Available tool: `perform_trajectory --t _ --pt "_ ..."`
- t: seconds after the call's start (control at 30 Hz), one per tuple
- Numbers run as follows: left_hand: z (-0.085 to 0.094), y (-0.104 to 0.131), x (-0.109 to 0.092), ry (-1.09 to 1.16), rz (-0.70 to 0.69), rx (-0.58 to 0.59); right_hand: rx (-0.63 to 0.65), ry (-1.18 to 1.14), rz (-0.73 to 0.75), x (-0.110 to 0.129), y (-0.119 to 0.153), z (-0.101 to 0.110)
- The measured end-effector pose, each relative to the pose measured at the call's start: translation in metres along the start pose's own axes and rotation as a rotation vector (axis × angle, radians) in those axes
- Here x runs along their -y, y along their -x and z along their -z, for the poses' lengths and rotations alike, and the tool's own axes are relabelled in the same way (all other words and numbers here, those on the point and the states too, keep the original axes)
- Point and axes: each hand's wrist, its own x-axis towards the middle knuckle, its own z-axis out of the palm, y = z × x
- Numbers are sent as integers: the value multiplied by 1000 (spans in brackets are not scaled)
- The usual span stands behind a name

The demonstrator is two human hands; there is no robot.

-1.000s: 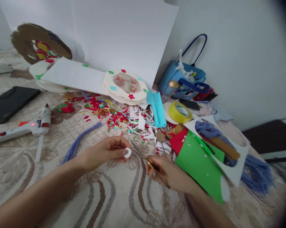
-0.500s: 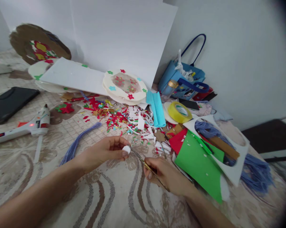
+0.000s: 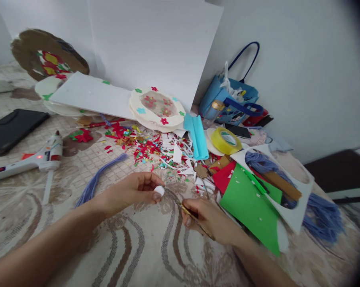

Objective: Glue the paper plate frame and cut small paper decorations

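My left hand (image 3: 129, 193) pinches a small white piece (image 3: 159, 191) between thumb and fingertips, low over the patterned cloth. My right hand (image 3: 208, 220) is closed around thin metal scissors (image 3: 180, 204). Their long axis slants up and left from that hand, and the tips touch the piece's right edge. The piece looks soft, rounded and matte, like foam or paper. Cut paper scraps (image 3: 156, 149) lie just beyond, and a green sheet (image 3: 248, 207) lies to my right.

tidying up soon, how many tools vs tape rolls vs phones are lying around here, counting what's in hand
tools: 2, scissors in the right hand, glue gun
tape rolls: 1, yellow tape roll
phones: 1, dark phone by the blue bag
total: 4
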Motion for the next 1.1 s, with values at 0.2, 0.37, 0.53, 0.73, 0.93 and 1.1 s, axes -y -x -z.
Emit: perform_trajectory --t 0.2,0.37,0.53,0.73,0.93,1.1 --pt "0 0 -1 -20 13 6 -24 -11 18 0 -1 2" --pt "-2 1 -3 -15 6 -37 -95 -54 16 -6 -3 1" --pt "-5 3 -8 -33 -6 -93 -229 -188 2 -20 -7 -1" --pt "-3 4 -5 -79 -45 -67 -239 -232 -70 -27 -9 -2" --pt "-5 3 -3 -229 -135 -69 -346 183 -108 -15 -7 6" --pt "-8 4 -5 -437 -216 -129 -400 428 -194 -13 -8 10"
